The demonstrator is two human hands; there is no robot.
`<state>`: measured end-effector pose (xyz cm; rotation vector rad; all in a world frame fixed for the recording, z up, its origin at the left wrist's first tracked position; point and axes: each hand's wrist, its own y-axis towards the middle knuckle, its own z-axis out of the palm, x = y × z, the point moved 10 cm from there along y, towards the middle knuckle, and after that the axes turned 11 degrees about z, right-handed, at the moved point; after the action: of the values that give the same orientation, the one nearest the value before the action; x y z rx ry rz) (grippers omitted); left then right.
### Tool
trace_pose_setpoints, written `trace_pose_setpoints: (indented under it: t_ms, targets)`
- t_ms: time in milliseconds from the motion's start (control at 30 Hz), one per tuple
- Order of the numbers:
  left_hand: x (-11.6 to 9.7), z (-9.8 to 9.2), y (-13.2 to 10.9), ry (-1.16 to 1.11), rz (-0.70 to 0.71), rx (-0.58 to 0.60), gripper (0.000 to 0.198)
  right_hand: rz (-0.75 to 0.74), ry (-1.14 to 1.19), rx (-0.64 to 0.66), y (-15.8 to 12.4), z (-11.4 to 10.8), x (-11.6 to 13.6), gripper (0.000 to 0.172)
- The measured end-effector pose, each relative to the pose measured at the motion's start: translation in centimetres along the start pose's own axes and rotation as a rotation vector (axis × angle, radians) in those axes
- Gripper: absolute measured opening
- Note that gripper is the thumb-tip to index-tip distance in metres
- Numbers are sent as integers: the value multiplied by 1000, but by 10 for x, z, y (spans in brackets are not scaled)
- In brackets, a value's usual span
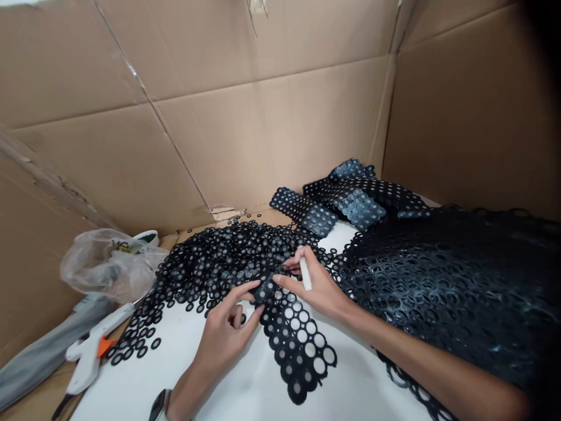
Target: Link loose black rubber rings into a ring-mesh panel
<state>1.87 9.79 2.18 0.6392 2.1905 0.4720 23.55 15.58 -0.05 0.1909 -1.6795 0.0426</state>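
My left hand (228, 327) pinches the near end of a black perforated strip (298, 345) that lies on the white table surface (219, 386). My right hand (313, 286) rests on the same strip's upper end, fingers curled, with a small white stick (305, 273) between its fingers. Just beyond both hands spreads a heap of loose black rings (219, 263). A watch (160, 404) sits on my left wrist.
A large pile of black ring mesh (447, 280) covers the right side. Stacked perforated pieces (350, 202) lie at the back. Cardboard walls (263, 117) enclose the space. At left are a white glue gun (90, 356), a clear plastic bag (109, 263) and a grey folded object (44, 351).
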Motion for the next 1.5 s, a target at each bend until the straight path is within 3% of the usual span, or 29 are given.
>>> trace_pose_setpoints:
  t_ms: [133,267,433,533,633,800,933,1133,1300,1500]
  targets:
    - [-11,-1,0,34,64,31,36,-23,-19,105,-6,10,6,52]
    - [-19,-2,-1,9,133,86,33,-34,141,204,-12,18,16,45]
    - [-14,-19,1,8,26,-77,31,-22,180,281,-21,28,21,43]
    - [-18,-20,4,19,40,-95,31,-51,165,311,-27,33,23,41]
    - [-22,-18,5,9,62,-88,31,-57,166,307,-30,35,24,41]
    - [-22,-16,2,-50,65,-77,28,-88,65,183,-32,28,26,40]
    - [-23,-16,2,-92,38,-87,18,-66,11,191,-36,34,22,39]
    - [-18,-2,3,-285,-125,-48,28,-80,-33,204,-40,38,22,38]
    - [-3,9,-4,-384,-278,-78,29,-59,65,245,-35,40,22,39]
    - [13,23,-20,-577,-482,-89,39,-25,21,241,-35,41,24,41]
